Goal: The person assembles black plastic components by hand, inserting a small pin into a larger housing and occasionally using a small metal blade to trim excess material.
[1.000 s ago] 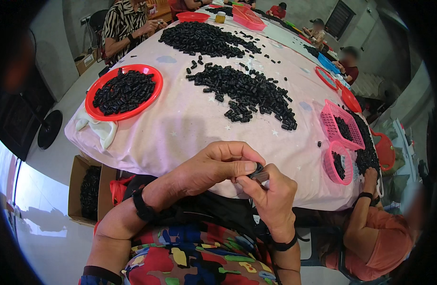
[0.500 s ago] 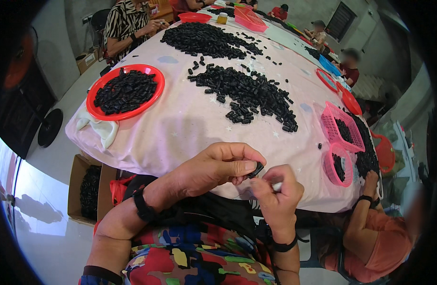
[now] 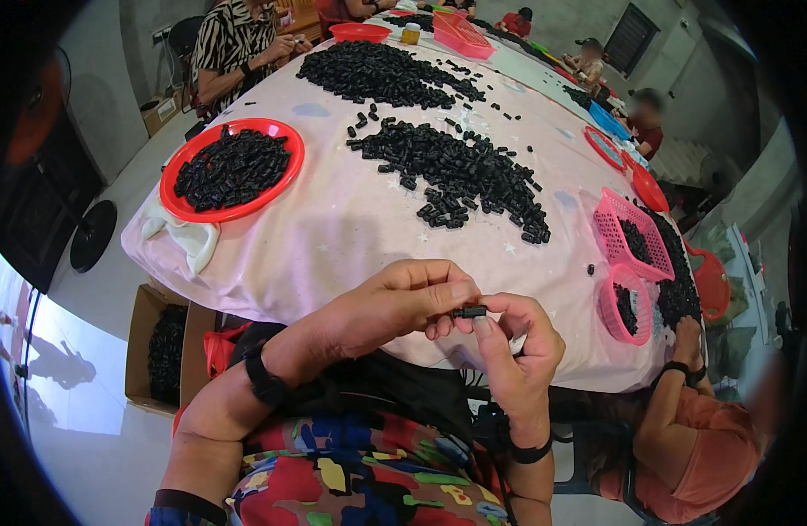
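Head view: left hand (image 3: pixel 403 302) and right hand (image 3: pixel 517 346) meet at the near edge of the tabletop (image 3: pixel 333 228), fingers closed together on one small black part (image 3: pixel 469 311) pinched between their fingertips. Beyond lie a pile of black parts (image 3: pixel 456 171) and a red plate (image 3: pixel 233 169) filled with more.

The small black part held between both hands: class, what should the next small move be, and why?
Probably press the two hands together to seat the small black part. The left hand pinches one end and the right hand the other, just above the table edge, so it looks mid-assembly, not ready for the red plate.
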The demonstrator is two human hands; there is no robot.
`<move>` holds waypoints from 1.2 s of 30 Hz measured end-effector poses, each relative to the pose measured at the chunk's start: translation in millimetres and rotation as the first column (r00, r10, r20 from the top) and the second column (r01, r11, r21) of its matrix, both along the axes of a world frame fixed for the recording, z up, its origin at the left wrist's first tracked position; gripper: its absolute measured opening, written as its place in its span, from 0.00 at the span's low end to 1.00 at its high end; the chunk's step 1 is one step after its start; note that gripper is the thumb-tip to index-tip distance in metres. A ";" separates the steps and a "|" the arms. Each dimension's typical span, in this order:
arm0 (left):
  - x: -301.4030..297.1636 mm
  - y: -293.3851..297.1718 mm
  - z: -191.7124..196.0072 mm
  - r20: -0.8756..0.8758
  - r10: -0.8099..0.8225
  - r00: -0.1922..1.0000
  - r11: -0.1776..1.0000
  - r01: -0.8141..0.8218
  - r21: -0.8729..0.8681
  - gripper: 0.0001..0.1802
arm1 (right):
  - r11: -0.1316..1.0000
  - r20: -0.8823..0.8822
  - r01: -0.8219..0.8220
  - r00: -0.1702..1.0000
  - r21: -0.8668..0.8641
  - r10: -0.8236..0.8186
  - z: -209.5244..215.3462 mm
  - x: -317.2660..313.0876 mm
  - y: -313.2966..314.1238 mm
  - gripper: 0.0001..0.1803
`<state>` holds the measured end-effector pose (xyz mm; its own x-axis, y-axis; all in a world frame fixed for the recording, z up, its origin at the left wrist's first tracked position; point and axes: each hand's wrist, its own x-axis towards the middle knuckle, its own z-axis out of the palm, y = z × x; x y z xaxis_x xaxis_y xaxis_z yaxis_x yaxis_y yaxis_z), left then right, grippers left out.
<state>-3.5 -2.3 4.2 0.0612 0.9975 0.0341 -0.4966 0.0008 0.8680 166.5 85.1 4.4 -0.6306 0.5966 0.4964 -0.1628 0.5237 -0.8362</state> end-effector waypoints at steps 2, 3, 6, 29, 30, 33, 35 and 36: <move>0.8 -1.2 2.2 -0.107 0.048 0.993 0.998 -0.044 0.041 0.11 | 0.997 0.032 0.031 0.999 0.070 -0.033 5.6 1.3 -1.8 0.10; 2.9 -2.3 4.1 -0.142 0.063 0.988 0.996 -0.053 0.072 0.11 | 0.988 0.063 0.060 0.996 0.141 -0.069 7.5 1.9 -2.3 0.10; 3.2 -2.5 2.8 -0.180 0.089 0.980 0.991 -0.070 0.110 0.11 | 0.985 0.061 0.043 0.997 0.165 -0.053 8.8 1.5 -3.0 0.09; 4.7 -6.2 8.8 -0.109 0.048 0.993 0.986 -0.029 0.166 0.14 | 0.999 -0.072 0.053 0.996 0.002 -0.052 8.0 4.7 -5.1 0.07; 5.0 -6.2 9.5 -0.116 0.057 0.992 0.987 -0.039 0.154 0.13 | 0.998 -0.079 0.061 0.995 0.006 -0.060 7.3 4.9 -4.8 0.07; 4.6 -5.2 7.2 -0.116 0.070 0.991 0.987 -0.052 0.151 0.13 | 0.996 -0.075 0.087 0.993 -0.004 -0.087 6.9 5.4 -8.7 0.08; 4.5 -5.0 5.7 -0.111 0.075 0.991 0.986 -0.057 0.159 0.13 | 0.996 -0.085 0.091 0.992 0.014 -0.089 3.1 5.6 -7.4 0.08; 4.7 -4.7 5.4 -0.105 0.075 0.992 0.985 -0.058 0.164 0.13 | 0.995 -0.095 0.097 0.991 0.031 -0.093 1.6 6.1 -6.9 0.08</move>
<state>1.3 -7.0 9.6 0.0072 0.9817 0.1902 -0.3917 -0.1722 0.9038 172.5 78.2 6.1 -0.5217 0.6324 0.5726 -0.1875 0.5697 -0.8002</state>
